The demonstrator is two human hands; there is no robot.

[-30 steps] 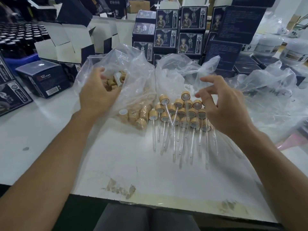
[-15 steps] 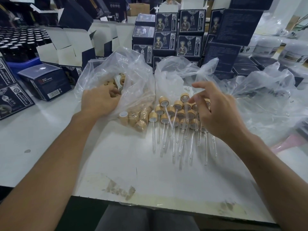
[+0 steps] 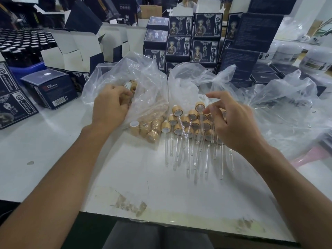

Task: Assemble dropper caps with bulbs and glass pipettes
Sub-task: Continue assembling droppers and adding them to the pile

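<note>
A clear plastic bag (image 3: 143,81) at centre left holds several loose bamboo-coloured dropper caps (image 3: 149,128). My left hand (image 3: 109,106) is inside the bag's mouth, with its fingers curled round a cap there. To the right, a pile of assembled droppers (image 3: 186,123) lies on the white table, their glass pipettes (image 3: 188,159) pointing toward me. My right hand (image 3: 233,124) hovers over the pile's right side with relaxed, spread fingers. Its fingertips are next to the topmost dropper (image 3: 200,106) and hold nothing I can see.
Two more crumpled clear bags sit behind (image 3: 185,83) and to the right (image 3: 287,114) of the pile. Dark blue boxes (image 3: 48,88) and stacked printed cartons (image 3: 194,42) line the back. Dark bottles (image 3: 23,45) stand far left, white jars (image 3: 316,60) far right. The table edge (image 3: 161,218) is near me.
My left hand went deeper into the bag and its fingers curled round a cap. My right hand dipped toward the dropper pile and stays over its right side.
</note>
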